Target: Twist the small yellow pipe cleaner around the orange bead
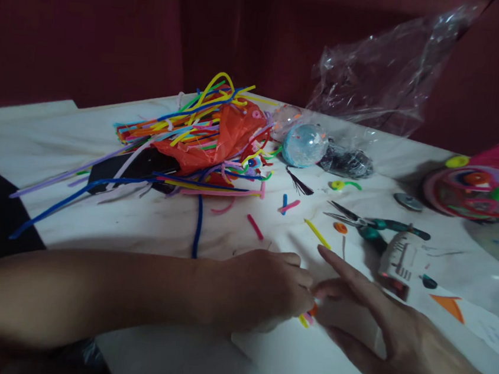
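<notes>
My left hand (265,290) reaches in over the table, its fingers closed round a small piece of pipe cleaner (304,321), of which orange, yellow and pink parts show below the fingertips. The rest of that piece is hidden by the hand. Close beside it, my right hand (398,339) has its index finger stretched out and its thumb apart. One of its fingertips meets the left fingers, and nothing is plainly held in it. Just beyond the right index finger lies a short yellow pipe cleaner (317,234). A pink piece (255,227) rests past the left hand.
A heap of coloured pipe cleaners with a red plastic wrapper (237,132) lies at the back left. Clear balls (305,145) stand behind. Pliers (374,225), a hot glue gun (397,262) and a decorated ball (481,190) are on the right. A clear plastic bag (377,75) stands behind.
</notes>
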Tool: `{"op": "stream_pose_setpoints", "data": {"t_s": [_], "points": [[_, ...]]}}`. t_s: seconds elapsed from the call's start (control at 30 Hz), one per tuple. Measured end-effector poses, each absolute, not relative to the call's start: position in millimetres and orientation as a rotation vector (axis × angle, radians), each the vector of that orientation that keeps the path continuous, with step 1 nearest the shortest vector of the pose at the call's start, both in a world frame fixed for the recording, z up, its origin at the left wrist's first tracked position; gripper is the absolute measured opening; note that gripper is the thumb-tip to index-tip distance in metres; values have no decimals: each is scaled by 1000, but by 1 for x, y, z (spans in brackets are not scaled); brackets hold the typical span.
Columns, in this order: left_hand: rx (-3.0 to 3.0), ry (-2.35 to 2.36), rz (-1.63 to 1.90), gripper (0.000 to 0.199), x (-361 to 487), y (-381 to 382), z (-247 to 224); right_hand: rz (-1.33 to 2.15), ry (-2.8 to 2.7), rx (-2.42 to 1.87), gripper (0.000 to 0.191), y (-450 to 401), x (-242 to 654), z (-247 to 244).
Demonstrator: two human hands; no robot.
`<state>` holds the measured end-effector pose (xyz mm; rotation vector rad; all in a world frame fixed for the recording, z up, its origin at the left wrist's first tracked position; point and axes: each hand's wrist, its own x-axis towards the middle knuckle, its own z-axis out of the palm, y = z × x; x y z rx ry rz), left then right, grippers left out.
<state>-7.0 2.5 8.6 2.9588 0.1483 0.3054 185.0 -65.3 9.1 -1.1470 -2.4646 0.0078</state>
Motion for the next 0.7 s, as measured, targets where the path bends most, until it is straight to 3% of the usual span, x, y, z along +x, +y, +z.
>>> {"op": "stream_pose_setpoints", "data": {"t_s": [0.47,0.7], "points": [[3011,269,635,7,-2,-2,-12,133,-2406,-1309,56,-69,190,2],[3014,255,714,6,-1,-4,-12,3,-2426,-1243,52,-67,186,7]]}}
